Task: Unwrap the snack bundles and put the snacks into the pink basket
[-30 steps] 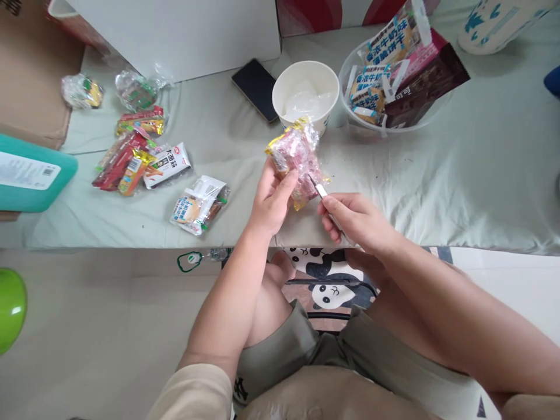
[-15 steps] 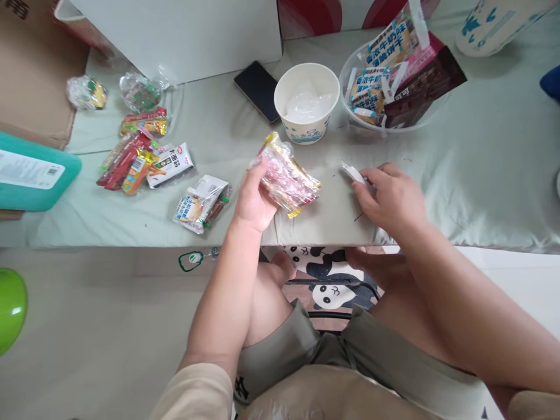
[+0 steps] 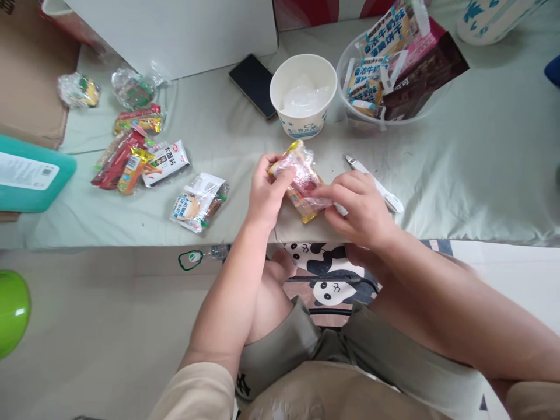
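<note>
My left hand (image 3: 268,191) is closed around a yellow and red snack packet (image 3: 305,185) wrapped in clear plastic film, its thumb lying across the top. My right hand (image 3: 361,209) pinches the film at the packet's right side. Just beyond the right hand a white utility knife (image 3: 380,188) lies on the cloth, touched by neither hand's fingertips as far as I can see. A white paper tub (image 3: 301,119) with clear plastic inside stands behind the packet.
Beside the tub, a clear plastic bowl (image 3: 411,121) holds biscuit packets and brown sachets. A black phone (image 3: 254,86) lies behind. Several wrapped snacks (image 3: 120,157) lie at left, with a plastic-wrapped biscuit bundle (image 3: 199,201) nearer me. A teal container (image 3: 35,175) stands far left.
My right hand has let go of the utility knife, leaving it on the cloth, and has moved left to grip the packet's film. The packet has tilted more upright in my left hand.
</note>
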`<state>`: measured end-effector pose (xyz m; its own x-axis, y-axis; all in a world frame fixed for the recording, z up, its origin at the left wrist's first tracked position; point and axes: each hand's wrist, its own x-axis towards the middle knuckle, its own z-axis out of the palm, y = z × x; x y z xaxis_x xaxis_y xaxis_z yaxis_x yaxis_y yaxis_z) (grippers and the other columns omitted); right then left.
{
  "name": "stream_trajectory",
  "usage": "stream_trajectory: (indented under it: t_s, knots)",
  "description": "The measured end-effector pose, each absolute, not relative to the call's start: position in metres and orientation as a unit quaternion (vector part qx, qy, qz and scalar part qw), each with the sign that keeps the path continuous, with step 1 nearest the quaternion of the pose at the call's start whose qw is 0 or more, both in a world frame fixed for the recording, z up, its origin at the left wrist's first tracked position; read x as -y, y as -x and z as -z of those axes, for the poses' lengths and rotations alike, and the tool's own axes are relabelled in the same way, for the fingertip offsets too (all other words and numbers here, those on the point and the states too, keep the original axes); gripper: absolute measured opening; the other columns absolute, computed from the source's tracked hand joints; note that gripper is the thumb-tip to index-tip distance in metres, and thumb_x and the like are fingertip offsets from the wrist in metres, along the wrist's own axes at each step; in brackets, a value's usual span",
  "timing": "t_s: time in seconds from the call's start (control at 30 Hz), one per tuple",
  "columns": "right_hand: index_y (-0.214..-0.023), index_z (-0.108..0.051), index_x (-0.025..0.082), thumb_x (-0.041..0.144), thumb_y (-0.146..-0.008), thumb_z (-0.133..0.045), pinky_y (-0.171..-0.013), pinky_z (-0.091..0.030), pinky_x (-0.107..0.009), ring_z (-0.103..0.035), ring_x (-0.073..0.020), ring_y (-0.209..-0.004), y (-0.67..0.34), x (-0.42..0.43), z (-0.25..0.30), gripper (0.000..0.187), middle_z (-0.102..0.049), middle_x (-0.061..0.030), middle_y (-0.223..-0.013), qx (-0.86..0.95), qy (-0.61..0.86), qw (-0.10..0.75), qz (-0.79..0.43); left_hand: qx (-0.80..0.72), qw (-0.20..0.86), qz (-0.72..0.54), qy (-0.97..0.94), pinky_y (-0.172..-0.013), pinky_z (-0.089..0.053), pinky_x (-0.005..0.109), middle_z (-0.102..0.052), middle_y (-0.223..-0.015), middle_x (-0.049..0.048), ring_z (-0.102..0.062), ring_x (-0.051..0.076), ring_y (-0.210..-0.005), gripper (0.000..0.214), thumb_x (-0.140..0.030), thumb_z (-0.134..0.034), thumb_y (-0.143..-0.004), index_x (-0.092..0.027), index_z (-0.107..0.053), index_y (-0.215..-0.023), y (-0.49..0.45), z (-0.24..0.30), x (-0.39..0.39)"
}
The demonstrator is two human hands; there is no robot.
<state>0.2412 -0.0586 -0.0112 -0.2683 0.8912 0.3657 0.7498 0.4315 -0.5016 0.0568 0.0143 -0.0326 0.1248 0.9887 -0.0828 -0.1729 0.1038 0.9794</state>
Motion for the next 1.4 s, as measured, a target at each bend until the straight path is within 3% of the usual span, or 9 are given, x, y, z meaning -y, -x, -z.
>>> stream_trajectory:
  t_s: [0.13,0.3,0.43,0.63,0.8,0.97,1.1,1.3,1.4]
  knots:
    - [-0.081,-0.072,0.024,0.013,-0.085,-0.054,-0.079,-0.041,-0.040,-0.058,-0.0233,-0.088,-0.259,0.057,0.010,0.021,-0.065,-0.0063,-0.087,0.794,0.508,0.318,-0.103,-0.531,0.494,-0.511,-0.462,-0.073,-0.051,0.028,-0.066,-0.092,0.0000,-0.063,0.014,-0.078,0.037,-0.035,-0.078,-0.080,-0.027,-0.056,-0.108,-0.039,0.041,-0.023]
    - [-0.079,-0.072,0.024,0.012,-0.081,-0.056,-0.081,-0.042,-0.042,-0.058,-0.0284,-0.100,-0.279,0.055,0.013,0.020,-0.068,-0.0083,-0.092,0.779,0.568,0.248,-0.093,-0.557,0.277,-0.484,-0.615,-0.101,-0.051,0.038,-0.067,-0.118,0.0059,-0.062,0.024,-0.113,0.035,-0.025,-0.081,-0.077,-0.025,-0.064,-0.108,-0.026,0.037,-0.018]
    - [-0.081,-0.074,0.025,0.013,-0.080,-0.055,-0.084,-0.044,-0.045,-0.060,-0.0298,-0.103,-0.281,0.056,0.015,0.022,-0.071,-0.0086,-0.098,0.765,0.590,0.243,-0.084,-0.496,0.263,-0.378,-0.736,-0.111,-0.047,0.047,-0.067,-0.120,0.0075,-0.061,0.030,-0.120,0.039,-0.026,-0.088,-0.070,-0.025,-0.069,-0.103,-0.030,0.027,-0.010]
    - [-0.076,-0.071,0.024,0.015,-0.082,-0.055,-0.084,-0.048,-0.048,-0.065,-0.0311,-0.101,-0.278,0.055,0.017,0.019,-0.075,-0.0089,-0.098,0.746,0.614,0.248,-0.071,-0.502,0.260,-0.368,-0.738,-0.105,-0.051,0.045,-0.074,-0.114,0.0070,-0.068,0.027,-0.111,0.001,-0.025,-0.072,-0.086,-0.024,-0.072,-0.086,-0.035,0.024,-0.010]
    - [-0.080,-0.072,0.024,0.017,-0.083,-0.055,-0.082,-0.049,-0.049,-0.066,-0.0329,-0.100,-0.282,0.052,0.016,0.020,-0.075,-0.0109,-0.098,0.734,0.635,0.232,-0.068,-0.499,0.268,-0.446,-0.693,-0.095,-0.053,0.037,-0.077,-0.100,0.0046,-0.070,0.022,-0.100,0.009,-0.024,-0.067,-0.089,-0.023,-0.066,-0.080,-0.034,0.027,-0.014]
    - [-0.077,-0.072,0.025,0.013,-0.081,-0.054,-0.084,-0.049,-0.050,-0.065,-0.0333,-0.101,-0.297,0.050,0.014,0.021,-0.074,-0.0109,-0.099,0.724,0.648,0.229,-0.057,-0.564,0.378,-0.573,-0.460,-0.066,-0.051,0.026,-0.060,-0.070,-0.0021,-0.061,0.013,-0.069,0.020,-0.032,-0.070,-0.086,-0.024,-0.056,-0.074,-0.021,0.029,-0.024]
    - [-0.077,-0.075,0.023,0.012,-0.077,-0.055,-0.081,-0.049,-0.047,-0.064,-0.0317,-0.096,-0.311,0.048,0.018,0.022,-0.075,-0.0102,-0.099,0.704,0.668,0.239,-0.032,-0.584,0.473,-0.557,-0.354,-0.056,-0.047,0.024,-0.059,-0.069,-0.0007,-0.062,0.012,-0.065,0.027,-0.035,-0.071,-0.080,-0.024,-0.050,-0.069,-0.010,0.026,-0.028]
    - [-0.073,-0.077,0.021,0.006,-0.073,-0.053,-0.085,-0.050,-0.048,-0.066,-0.0332,-0.100,-0.320,0.047,0.014,0.027,-0.076,-0.0137,-0.106,0.655,0.714,0.246,-0.024,-0.641,0.420,-0.556,-0.322,-0.048,-0.040,0.023,-0.058,-0.064,-0.0012,-0.058,0.011,-0.057,0.020,-0.023,-0.063,-0.079,-0.023,-0.049,-0.065,-0.006,0.021,-0.029]
    - [-0.088,-0.078,0.022,0.000,-0.071,-0.047,-0.089,-0.052,-0.045,-0.067,-0.0302,-0.105,-0.317,0.052,0.000,0.042,-0.073,-0.0141,-0.110,0.629,0.713,0.310,-0.022,-0.623,0.338,-0.580,-0.400,-0.061,-0.049,0.025,-0.064,-0.076,-0.0001,-0.064,0.014,-0.073,0.010,-0.023,-0.062,-0.084,-0.023,-0.057,-0.075,-0.008,0.025,-0.029]
